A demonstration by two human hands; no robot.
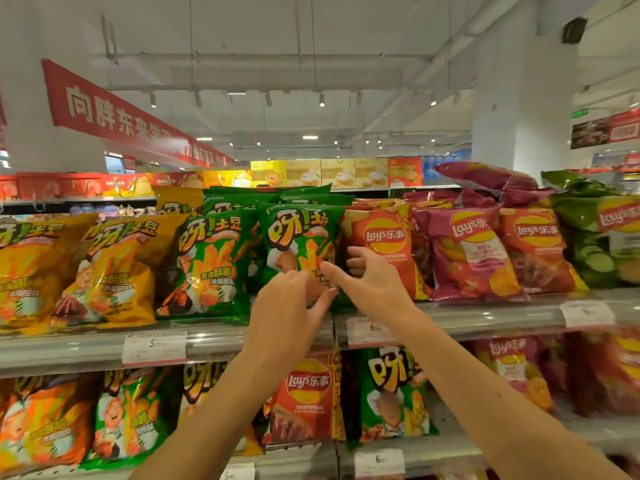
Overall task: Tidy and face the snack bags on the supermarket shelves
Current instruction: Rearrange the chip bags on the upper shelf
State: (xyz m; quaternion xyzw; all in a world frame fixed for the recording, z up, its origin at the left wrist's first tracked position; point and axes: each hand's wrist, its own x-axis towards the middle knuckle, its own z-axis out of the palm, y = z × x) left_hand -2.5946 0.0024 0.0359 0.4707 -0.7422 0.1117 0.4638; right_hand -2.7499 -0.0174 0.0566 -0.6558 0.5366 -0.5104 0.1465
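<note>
A green snack bag (300, 237) stands upright at the front of the top shelf, between another green bag (211, 265) and a red Lay's bag (384, 244). My left hand (291, 306) grips its lower front, fingers curled against the foil. My right hand (363, 275) holds the bag's right edge, thumb on the front and fingers curled behind, in the gap beside the red Lay's bag. Both arms reach up from below.
Yellow bags (117, 271) fill the shelf's left; pink (471, 254), red and green Lay's bags (602, 237) its right. The shelf edge (485, 317) carries price tags. A lower shelf holds more bags (308, 396). A white pillar (519, 98) stands behind.
</note>
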